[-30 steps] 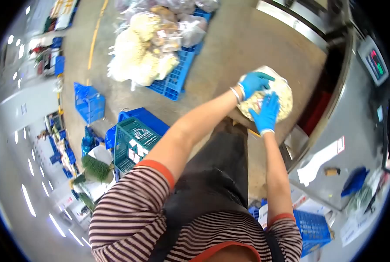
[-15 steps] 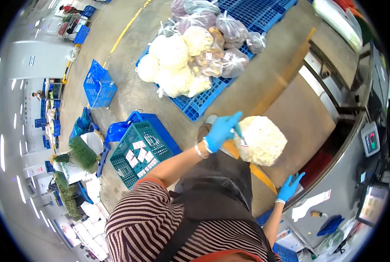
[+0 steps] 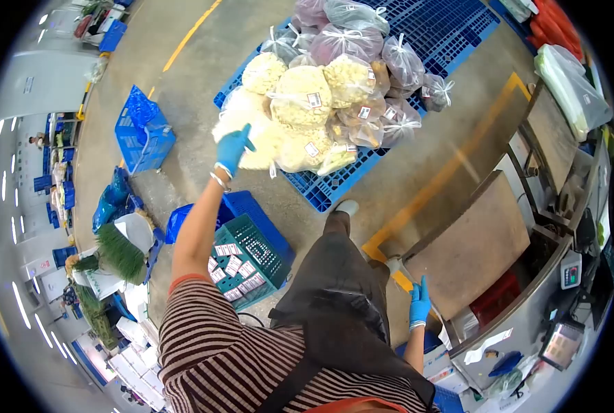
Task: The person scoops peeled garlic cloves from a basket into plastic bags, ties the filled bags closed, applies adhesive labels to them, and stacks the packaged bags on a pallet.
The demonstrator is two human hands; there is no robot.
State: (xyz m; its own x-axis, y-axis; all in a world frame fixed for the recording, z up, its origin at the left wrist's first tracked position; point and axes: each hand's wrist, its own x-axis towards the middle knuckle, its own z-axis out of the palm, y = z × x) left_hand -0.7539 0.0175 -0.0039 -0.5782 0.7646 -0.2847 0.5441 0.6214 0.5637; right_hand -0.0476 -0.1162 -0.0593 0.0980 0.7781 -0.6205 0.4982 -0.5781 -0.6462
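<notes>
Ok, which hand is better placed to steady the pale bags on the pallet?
Likely the left hand: it's at the pale bags, while the right hand is by the brown tabletop.

The blue pallet [image 3: 312, 190] is matt, gridded plastic; on it lie bags [image 3: 301, 95] of thin, glossy, creased film. In front of the pallet, a green crate [image 3: 268, 252] — perforated plastic — holds paper labels [image 3: 234, 266]; right of the pallet, a brown tabletop [image 3: 472, 241] looks smooth, matt.

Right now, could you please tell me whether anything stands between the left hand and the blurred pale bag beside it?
Nothing visible does: the left hand overlaps the edge of the blurred pale bag in this view, though whether they touch I cannot tell.
</notes>
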